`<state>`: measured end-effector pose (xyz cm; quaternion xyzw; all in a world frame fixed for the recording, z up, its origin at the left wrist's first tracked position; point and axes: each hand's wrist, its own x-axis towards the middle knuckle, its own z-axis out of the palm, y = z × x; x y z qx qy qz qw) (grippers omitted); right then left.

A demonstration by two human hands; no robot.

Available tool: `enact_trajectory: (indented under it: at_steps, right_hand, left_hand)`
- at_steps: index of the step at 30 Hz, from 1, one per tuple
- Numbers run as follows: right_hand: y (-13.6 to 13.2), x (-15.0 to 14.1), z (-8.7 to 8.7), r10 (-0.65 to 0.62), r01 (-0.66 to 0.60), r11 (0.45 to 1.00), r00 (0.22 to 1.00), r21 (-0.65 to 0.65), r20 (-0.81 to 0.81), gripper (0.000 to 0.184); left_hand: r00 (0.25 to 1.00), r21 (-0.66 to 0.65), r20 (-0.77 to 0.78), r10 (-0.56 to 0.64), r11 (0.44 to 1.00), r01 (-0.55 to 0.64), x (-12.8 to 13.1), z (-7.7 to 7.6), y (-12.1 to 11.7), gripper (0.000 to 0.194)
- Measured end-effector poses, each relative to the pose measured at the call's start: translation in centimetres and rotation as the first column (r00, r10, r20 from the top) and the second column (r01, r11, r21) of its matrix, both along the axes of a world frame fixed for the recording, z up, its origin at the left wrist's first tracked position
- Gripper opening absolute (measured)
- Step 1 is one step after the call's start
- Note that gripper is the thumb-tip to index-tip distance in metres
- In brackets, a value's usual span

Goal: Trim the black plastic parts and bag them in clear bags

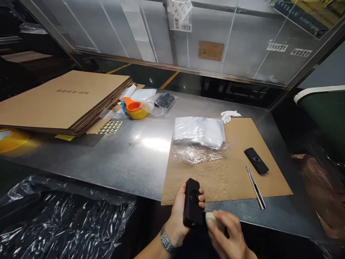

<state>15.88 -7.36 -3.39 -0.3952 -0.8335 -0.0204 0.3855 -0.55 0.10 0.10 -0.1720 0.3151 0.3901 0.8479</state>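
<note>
My left hand [178, 210], with a watch on its wrist, is closed around a black rectangular case [192, 212] that has a round ring on its face. The case is held tilted above the table's front edge. Beside its lower right end, my right hand [229, 230] pinches a small pale, cream-coloured piece [211, 216] between thumb and fingers. Whether this piece touches the case I cannot tell. Another black case [256, 160] of the same shape lies on the cardboard sheet [239, 183], with a slim utility knife [255, 187] near it.
On the metal table [134, 162] lie clear plastic bags [199, 133], a white glove [230, 116], a sheet of round stickers [109, 127] and an orange and yellow tape dispenser [134, 108]. Flat cardboard [88, 97] is stacked at the left. Black plastic-wrapped material [59, 219] fills the lower left.
</note>
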Motion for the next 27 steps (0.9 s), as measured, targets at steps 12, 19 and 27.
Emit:
enact_trajectory:
  at_steps: [12,19,27]
  right_hand:
    - [8.5,8.4,-5.1,-0.575,0.595,0.764,0.803,-0.249,0.154,0.040]
    - [6.5,13.1,-5.3,-0.748,0.794,0.518,0.601,-0.318,0.281,0.040]
    - [4.0,10.1,-0.7,-0.683,0.663,0.461,0.689,-0.589,0.241,0.030]
  left_hand:
    - [0.991,0.076,-0.121,-0.055,0.995,0.064,-0.2,-0.3,-1.0,0.003]
    - [0.991,0.248,0.136,-0.014,0.969,-0.020,-0.2,-0.4,-1.1,0.035]
    - [1.000,0.290,0.005,0.022,0.957,-0.022,-0.2,0.2,-0.6,0.051]
